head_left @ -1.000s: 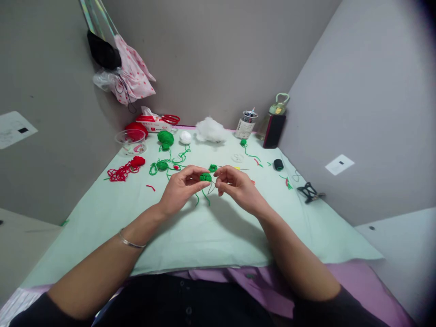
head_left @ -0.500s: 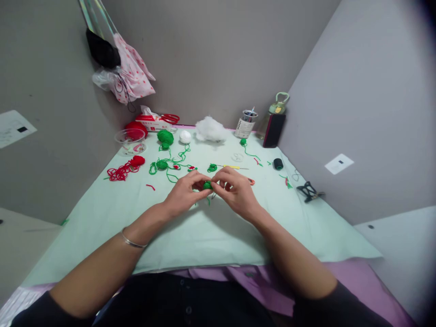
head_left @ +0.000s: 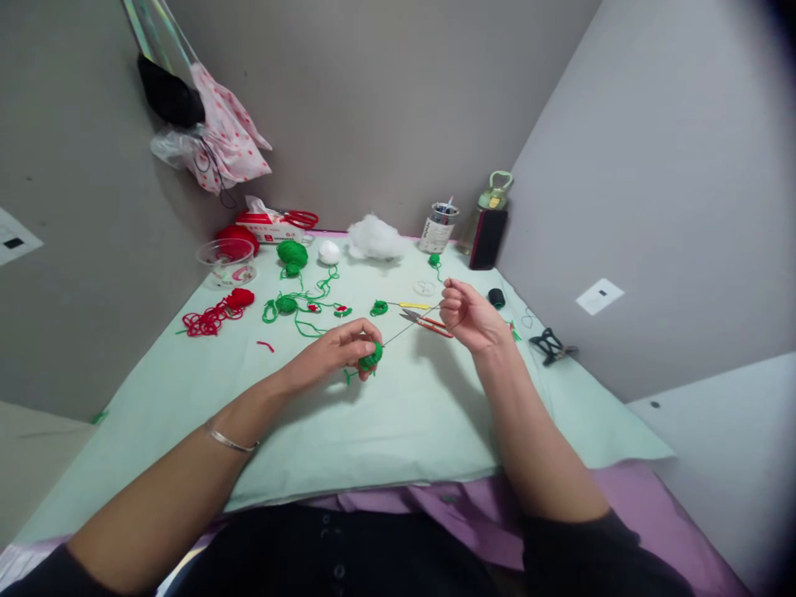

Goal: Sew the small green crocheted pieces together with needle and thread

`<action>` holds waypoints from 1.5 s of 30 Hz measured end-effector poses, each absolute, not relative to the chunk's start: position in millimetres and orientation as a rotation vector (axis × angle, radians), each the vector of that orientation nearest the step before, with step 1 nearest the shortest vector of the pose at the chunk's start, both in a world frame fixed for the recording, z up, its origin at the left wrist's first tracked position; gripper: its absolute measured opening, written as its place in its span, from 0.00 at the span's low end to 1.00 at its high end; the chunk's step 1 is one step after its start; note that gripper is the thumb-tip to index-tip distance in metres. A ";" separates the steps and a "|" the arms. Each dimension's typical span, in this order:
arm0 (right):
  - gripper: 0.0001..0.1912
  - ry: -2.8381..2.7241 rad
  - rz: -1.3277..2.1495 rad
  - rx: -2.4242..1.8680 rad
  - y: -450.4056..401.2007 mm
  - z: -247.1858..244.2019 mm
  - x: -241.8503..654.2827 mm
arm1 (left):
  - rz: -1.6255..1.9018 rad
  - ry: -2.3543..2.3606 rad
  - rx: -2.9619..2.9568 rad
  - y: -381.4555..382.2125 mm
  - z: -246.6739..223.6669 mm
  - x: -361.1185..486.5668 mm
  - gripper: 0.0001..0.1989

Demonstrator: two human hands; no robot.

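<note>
Between the thumb and fingers of my left hand [head_left: 345, 348] is a small green crocheted piece [head_left: 371, 356], with short green yarn ends hanging below it. A thin dark thread [head_left: 407, 328] runs taut from this piece up to my right hand [head_left: 469, 315], whose fingers are closed on it. Whether a needle is in those fingers I cannot make out. Under the thread lie thread snips [head_left: 426, 322] with orange-red handles. A yellow-handled crochet hook [head_left: 414, 306] rests just behind them, beside a small green yarn coil [head_left: 379, 308].
Green yarn balls [head_left: 292, 254], red yarn [head_left: 215, 315], a clear tub [head_left: 227, 264] and a tissue box [head_left: 274, 228] occupy the left. White stuffing [head_left: 376, 239] sits at the back. A pen can [head_left: 439, 228], phone [head_left: 488, 239], black thread spool [head_left: 496, 298] and black stand [head_left: 552, 347] are rightward.
My right hand has pulled away up and to the right, drawing the thread out straight. My left hand still holds the green piece, now slightly lower. The snips have come into view.
</note>
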State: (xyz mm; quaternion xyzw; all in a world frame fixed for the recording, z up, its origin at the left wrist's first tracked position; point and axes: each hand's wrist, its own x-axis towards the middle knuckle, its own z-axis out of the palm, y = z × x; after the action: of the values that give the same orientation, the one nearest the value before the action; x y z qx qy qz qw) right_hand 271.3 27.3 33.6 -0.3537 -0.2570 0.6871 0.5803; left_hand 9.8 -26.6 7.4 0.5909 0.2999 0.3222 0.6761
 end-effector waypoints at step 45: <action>0.22 -2.039 1.157 -1.065 8.3 27.1 255.6 | 0.996 0.894 1.497 -16.5 5.1 1.6 0.28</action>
State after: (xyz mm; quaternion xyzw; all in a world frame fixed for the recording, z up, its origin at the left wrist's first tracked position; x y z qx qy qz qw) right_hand 255.6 8.3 27.1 -0.3970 -0.7603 0.4314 0.2797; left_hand 1.6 -16.5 5.1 0.6290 0.3755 0.4186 0.5368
